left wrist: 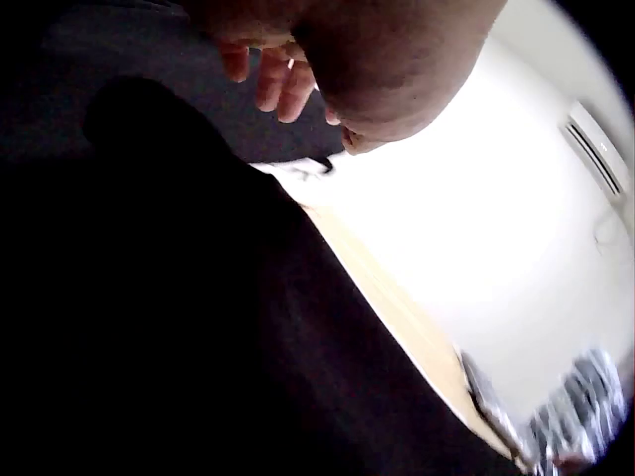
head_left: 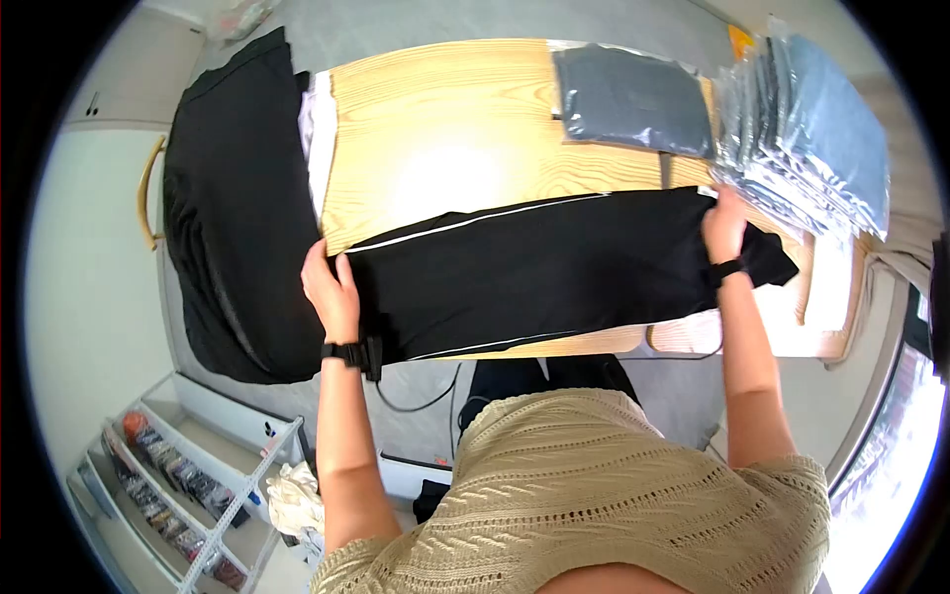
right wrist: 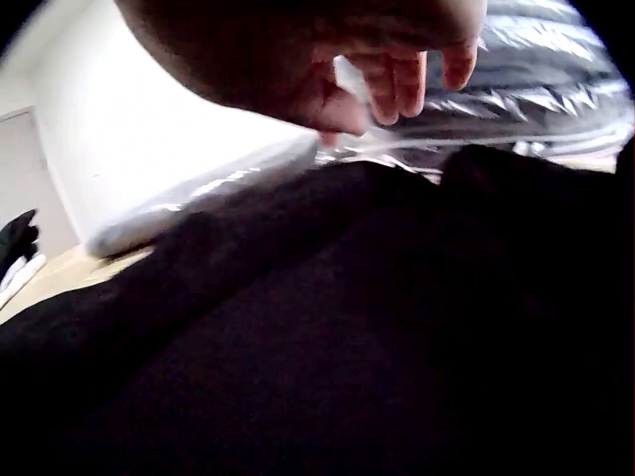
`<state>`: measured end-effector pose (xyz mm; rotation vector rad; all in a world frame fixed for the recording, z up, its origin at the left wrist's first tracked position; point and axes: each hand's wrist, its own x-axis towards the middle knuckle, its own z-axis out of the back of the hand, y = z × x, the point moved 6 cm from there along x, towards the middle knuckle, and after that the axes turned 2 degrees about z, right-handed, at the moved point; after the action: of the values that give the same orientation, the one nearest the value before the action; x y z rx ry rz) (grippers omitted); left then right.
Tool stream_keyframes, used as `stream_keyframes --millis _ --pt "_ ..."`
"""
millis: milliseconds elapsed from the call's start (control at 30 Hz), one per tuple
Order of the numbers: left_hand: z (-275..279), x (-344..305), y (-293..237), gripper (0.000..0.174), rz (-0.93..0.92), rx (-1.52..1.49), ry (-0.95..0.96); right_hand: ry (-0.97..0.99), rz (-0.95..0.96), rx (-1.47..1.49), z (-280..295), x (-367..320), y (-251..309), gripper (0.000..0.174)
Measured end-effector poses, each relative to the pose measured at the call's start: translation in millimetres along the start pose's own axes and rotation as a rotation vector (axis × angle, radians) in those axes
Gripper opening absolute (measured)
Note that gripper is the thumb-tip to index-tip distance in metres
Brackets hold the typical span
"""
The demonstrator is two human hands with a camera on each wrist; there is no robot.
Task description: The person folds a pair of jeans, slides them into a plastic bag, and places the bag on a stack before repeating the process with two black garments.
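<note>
A long folded black garment (head_left: 534,267) with thin white piping along its edges lies across the wooden table. At its left end is my left hand (head_left: 332,295), thumb and fingers apart near the upper corner. My right hand (head_left: 725,228) is over the far right end, beside a dark flap of cloth. In the left wrist view, the left fingers (left wrist: 290,91) hang loosely above the dark cloth. The right wrist view shows the right fingers (right wrist: 405,87) loosely bent, with a gap to the thumb, above the garment's edge.
A large black cloth item (head_left: 237,218) drapes over the table's left end, with white pieces beside it. Plastic-bagged dark clothing (head_left: 633,99) lies at the back right, next to a pile of bagged clothes (head_left: 836,124). A storage rack (head_left: 198,485) stands lower left. The wooden table (head_left: 435,119) extends behind the garment.
</note>
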<state>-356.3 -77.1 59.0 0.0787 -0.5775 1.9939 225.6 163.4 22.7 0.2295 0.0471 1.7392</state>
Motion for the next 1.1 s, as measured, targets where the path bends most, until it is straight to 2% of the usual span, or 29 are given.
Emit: stream_keyframes --millis 33,67,100,167,233,267,333,400,500,567,600,633,700,733,767,833,900,933,967,1033,1067,1100 --pt "-2 -5 -27 0.035 -0.110 -0.042 0.110 -0.015 0.001 0.010 8 -11 29 0.025" --pt "-11 -11 -51 0.037 -0.199 -0.054 0.306 0.031 0.129 0.042 11 -20 67 0.028" --pt "-18 -24 -69 0.044 -0.248 -0.027 0.404 0.077 0.255 0.076 12 -30 101 0.031" --pt "-36 -42 -88 0.054 -0.382 0.211 0.470 0.164 0.292 -0.098 -6 -47 128 0.044" --pt "-59 -51 -70 0.077 -0.270 0.383 0.550 0.163 0.247 -0.267 -28 -50 113 0.053" --pt "-67 -54 -58 0.081 -0.243 0.392 0.566 0.155 0.161 -0.340 -35 -47 96 0.055" --pt "-81 -57 -45 0.090 -0.219 0.426 0.589 0.184 0.017 -0.227 -41 -43 68 0.061" --pt "-88 -58 -38 0.091 -0.185 0.418 0.657 0.174 -0.015 -0.123 -49 -42 55 0.067" --pt "-91 -58 -34 0.093 -0.164 0.411 0.713 0.327 -0.023 0.026 -34 -39 52 0.065" --pt "-90 -58 -35 0.093 -0.140 0.422 0.732 0.249 -0.118 0.448 -13 -40 28 0.061" --pt "-91 -58 -34 0.093 -0.133 0.432 0.732 0.030 -0.105 0.569 4 -42 6 0.049" --pt "-89 -57 -39 0.093 -0.123 0.445 0.733 -0.169 -0.141 0.500 27 -49 -19 0.036" --pt "-87 -57 -43 0.093 -0.125 0.508 0.737 -0.328 -0.400 0.298 50 -70 -89 0.025" --pt "-87 -56 -46 0.093 -0.117 0.545 0.753 -0.422 -0.477 0.112 62 -84 -119 0.026" --pt "-86 -56 -49 0.093 -0.106 0.582 0.768 -0.515 -0.601 0.075 68 -98 -153 0.032" --pt "-88 -56 -50 0.093 -0.104 0.623 0.764 -0.600 -1.056 -0.136 74 -121 -199 0.056" --pt "-90 -57 -47 0.093 -0.069 0.670 0.791 -0.590 -1.268 0.151 26 -139 -277 0.065" --pt "-92 -57 -46 0.093 -0.069 0.704 0.787 -0.372 -1.313 0.739 17 -132 -280 0.060" --pt "-93 -57 -46 0.093 -0.076 0.713 0.788 -0.421 -1.355 1.157 11 -129 -265 0.043" --pt "-93 -56 -45 0.093 -0.031 0.715 0.825 -0.257 -1.241 1.142 17 -120 -258 0.025" --pt "-93 -55 -46 0.093 -0.037 0.720 0.823 -0.439 -1.147 1.309 28 -114 -246 0.014" --pt "-95 -56 -44 0.094 -0.009 0.699 0.838 -0.470 -1.119 1.325 55 -114 -227 0.015"
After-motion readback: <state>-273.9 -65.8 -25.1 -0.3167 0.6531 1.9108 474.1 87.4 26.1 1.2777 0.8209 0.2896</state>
